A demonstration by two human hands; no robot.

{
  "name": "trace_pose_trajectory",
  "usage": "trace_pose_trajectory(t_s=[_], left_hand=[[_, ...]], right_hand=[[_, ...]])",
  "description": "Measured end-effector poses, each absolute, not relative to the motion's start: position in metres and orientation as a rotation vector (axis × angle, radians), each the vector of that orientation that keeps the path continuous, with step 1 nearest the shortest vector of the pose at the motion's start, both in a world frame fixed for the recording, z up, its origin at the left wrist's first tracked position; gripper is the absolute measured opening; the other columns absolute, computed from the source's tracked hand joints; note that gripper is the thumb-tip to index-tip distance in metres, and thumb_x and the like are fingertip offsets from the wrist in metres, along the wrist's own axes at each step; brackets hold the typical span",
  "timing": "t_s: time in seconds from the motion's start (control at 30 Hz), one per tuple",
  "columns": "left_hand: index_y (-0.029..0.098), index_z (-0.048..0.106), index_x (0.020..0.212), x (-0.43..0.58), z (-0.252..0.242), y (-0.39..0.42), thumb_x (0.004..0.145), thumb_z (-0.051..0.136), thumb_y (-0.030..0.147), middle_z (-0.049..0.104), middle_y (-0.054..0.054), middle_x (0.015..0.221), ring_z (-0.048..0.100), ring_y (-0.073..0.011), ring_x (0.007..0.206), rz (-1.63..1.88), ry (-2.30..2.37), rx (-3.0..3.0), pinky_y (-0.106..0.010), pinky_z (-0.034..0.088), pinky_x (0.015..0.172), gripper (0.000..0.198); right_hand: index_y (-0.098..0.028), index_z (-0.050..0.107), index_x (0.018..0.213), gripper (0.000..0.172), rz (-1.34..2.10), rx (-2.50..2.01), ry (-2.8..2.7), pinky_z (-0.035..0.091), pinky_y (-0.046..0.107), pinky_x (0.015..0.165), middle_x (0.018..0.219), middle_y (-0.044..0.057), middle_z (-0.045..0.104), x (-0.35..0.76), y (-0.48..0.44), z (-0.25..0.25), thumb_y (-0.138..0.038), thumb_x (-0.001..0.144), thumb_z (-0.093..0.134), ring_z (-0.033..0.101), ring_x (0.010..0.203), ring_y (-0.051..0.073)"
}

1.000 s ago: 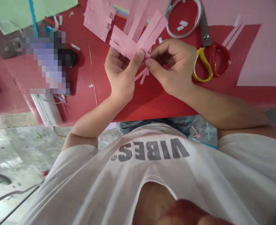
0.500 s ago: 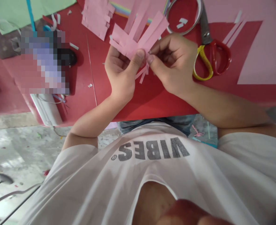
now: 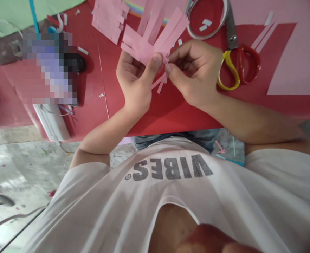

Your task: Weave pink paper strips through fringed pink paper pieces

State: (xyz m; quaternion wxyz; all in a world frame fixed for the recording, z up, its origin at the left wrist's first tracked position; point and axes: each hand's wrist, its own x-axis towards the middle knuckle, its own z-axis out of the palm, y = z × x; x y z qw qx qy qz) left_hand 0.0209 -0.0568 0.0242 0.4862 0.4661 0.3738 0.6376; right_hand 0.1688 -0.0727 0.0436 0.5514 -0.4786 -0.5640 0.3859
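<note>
Left hand (image 3: 135,75) and right hand (image 3: 195,72) pinch fringed pink paper (image 3: 147,45).
Both grip closed between thumb and fingers; narrow flat strips (image 3: 159,83) cross below, above smooth red card (image 3: 170,119).

A speckled grey concrete floor (image 3: 23,165) dotted with paper scraps spreads beside the red-topped table (image 3: 10,116).

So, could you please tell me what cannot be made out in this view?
Head view:
Where the pink paper strips are held: hidden by the left hand and right hand.
Tips of the metal scissors with red-and-yellow handles: cut off by the top edge.
Object on the red surface: pixelated blur.
</note>
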Motion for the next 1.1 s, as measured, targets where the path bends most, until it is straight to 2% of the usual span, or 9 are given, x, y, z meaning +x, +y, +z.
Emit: trace_pose_trajectory(t_s=[0.13, 0.27, 0.43, 0.6, 0.8, 0.97, 1.1], left_hand=[[0.019, 0.063, 0.106, 0.021, 0.028, -0.059, 0.098, 0.077, 0.02, 0.069, 0.003, 0.091, 0.071, -0.0119, 0.085, 1.522, 0.918, 1.115, -0.027, 0.058, 0.081, 0.016], [0.023, 0.061, 0.107, 0.022, 0.024, -0.059, 0.099, 0.075, 0.026, 0.067, 0.004, 0.095, 0.071, -0.0113, 0.088, 1.499, 0.954, 1.167, -0.026, 0.058, 0.083, 0.016], [0.02, 0.06, 0.107, 0.022, 0.021, -0.059, 0.101, 0.072, 0.025, 0.064, 0.003, 0.101, 0.069, -0.0094, 0.092, 1.481, 1.015, 1.218, -0.026, 0.054, 0.09, 0.014], [0.024, 0.063, 0.106, 0.025, 0.019, -0.062, 0.098, 0.077, 0.034, 0.068, 0.001, 0.1, 0.069, -0.0127, 0.092, 1.511, 0.948, 1.18, -0.027, 0.055, 0.086, 0.02], [0.025, 0.06, 0.108, 0.028, 0.02, -0.063, 0.097, 0.075, 0.049, 0.067, 0.003, 0.101, 0.07, -0.0105, 0.093, 1.499, 1.064, 1.251, -0.026, 0.057, 0.091, 0.03], [0.017, 0.059, 0.11, 0.025, 0.024, -0.06, 0.1, 0.073, 0.038, 0.07, 0.002, 0.1, 0.072, -0.0091, 0.093, 1.584, 0.95, 1.271, -0.025, 0.057, 0.089, 0.026], [0.013, 0.059, 0.11, 0.021, 0.022, -0.053, 0.1, 0.076, 0.03, 0.072, -0.001, 0.097, 0.072, -0.0107, 0.088, 1.65, 0.922, 1.338, -0.025, 0.059, 0.083, 0.026]], right_hand=[[-0.033, 0.072, 0.083, 0.018, 0.912, -1.173, -1.343, 0.042, 0.036, 0.055, 0.076, -0.003, 0.07, 0.168, -0.073, 0.044, -0.041, 0.088, 0.088, 0.055, 0.062, 0.017], [-0.032, 0.072, 0.083, 0.017, 0.932, -1.141, -1.346, 0.042, 0.037, 0.056, 0.077, -0.003, 0.071, 0.169, -0.074, 0.046, -0.042, 0.091, 0.084, 0.056, 0.062, 0.016], [-0.031, 0.068, 0.079, 0.023, 0.911, -1.163, -1.34, 0.041, 0.036, 0.057, 0.075, -0.003, 0.068, 0.169, -0.073, 0.046, -0.039, 0.089, 0.087, 0.051, 0.06, 0.015], [-0.029, 0.062, 0.078, 0.022, 0.88, -1.121, -1.356, 0.038, 0.036, 0.058, 0.076, -0.002, 0.063, 0.167, -0.072, 0.041, -0.028, 0.095, 0.076, 0.049, 0.061, 0.016], [-0.033, 0.063, 0.077, 0.02, 0.904, -1.166, -1.385, 0.041, 0.039, 0.061, 0.075, -0.003, 0.062, 0.168, -0.073, 0.047, -0.031, 0.094, 0.072, 0.05, 0.063, 0.019], [-0.034, 0.073, 0.083, 0.011, 1.028, -1.118, -1.265, 0.04, 0.038, 0.055, 0.076, -0.003, 0.067, 0.167, -0.074, 0.046, -0.033, 0.091, 0.081, 0.057, 0.06, 0.017], [-0.032, 0.076, 0.086, 0.009, 1.089, -1.053, -1.206, 0.047, 0.036, 0.055, 0.074, -0.003, 0.067, 0.164, -0.072, 0.042, -0.026, 0.092, 0.077, 0.059, 0.055, 0.015]])
